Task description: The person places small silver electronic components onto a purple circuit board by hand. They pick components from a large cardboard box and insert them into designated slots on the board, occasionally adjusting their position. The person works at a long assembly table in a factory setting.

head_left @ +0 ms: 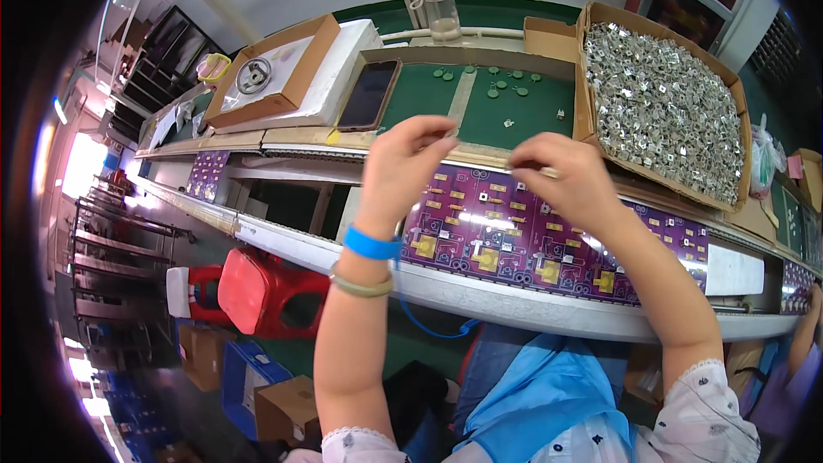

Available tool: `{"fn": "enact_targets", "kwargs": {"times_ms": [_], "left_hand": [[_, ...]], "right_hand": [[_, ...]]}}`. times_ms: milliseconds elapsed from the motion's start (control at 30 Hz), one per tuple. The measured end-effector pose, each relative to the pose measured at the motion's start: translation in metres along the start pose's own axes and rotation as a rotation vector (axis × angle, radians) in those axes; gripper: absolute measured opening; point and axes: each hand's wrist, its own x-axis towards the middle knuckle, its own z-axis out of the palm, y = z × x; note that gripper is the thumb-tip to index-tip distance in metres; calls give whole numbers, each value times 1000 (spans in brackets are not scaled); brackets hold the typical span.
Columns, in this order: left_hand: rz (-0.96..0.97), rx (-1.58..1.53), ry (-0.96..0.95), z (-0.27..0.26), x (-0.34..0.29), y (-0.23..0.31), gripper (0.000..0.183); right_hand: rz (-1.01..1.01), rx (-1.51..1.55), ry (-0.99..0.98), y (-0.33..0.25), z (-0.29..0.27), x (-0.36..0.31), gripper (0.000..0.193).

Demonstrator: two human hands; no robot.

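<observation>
My left hand [405, 170] hangs above the back edge of a purple circuit board [467, 250], its thumb and forefinger pinched together. Whatever is in that pinch, if anything, is too small to make out. A blue wrist strap [371, 244] with a cord and a pale bangle [361, 284] circle that wrist. Over the same board, farther right, my right hand [573, 182] is also closed in a pinch. A small pale piece [549, 173] shows at its fingers; its kind cannot be told. Yellow blocks, resistors and other small parts sit on the board.
Behind the rail, a green surface [420, 99] carries green disc components [493, 93] and a phone [369, 96]. A cardboard box [735, 189] full of small metal parts stands right, a bottle [441, 13] behind. Red stool [249, 291] lower left; another person's arm [804, 334] far right.
</observation>
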Motion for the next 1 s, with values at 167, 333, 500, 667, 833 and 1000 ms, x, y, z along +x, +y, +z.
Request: {"fn": "enact_targets", "kwargs": {"times_ms": [167, 333, 500, 667, 833, 1000], "left_hand": [[-79, 27, -20, -49, -25, -21, 21], [-26, 192, -66, -57, -34, -35, 22], [-21, 293, -95, -48, -34, -36, 22], [105, 419, -145, -44, -26, -46, 21], [174, 530, -181, -43, -21, -51, 19], [175, 524, -197, -44, -20, -55, 20]], "right_hand": [[-106, -176, -153, 5, 53, 28, 11], [-97, -374, -278, 11, 78, 36, 10], [-87, -361, -277, 6, 80, 38, 10], [-53, -320, -305, 4, 78, 42, 11], [-22, -312, -332, 5, 77, 42, 13], [-26, -265, -301, 9, 78, 40, 14]]}}
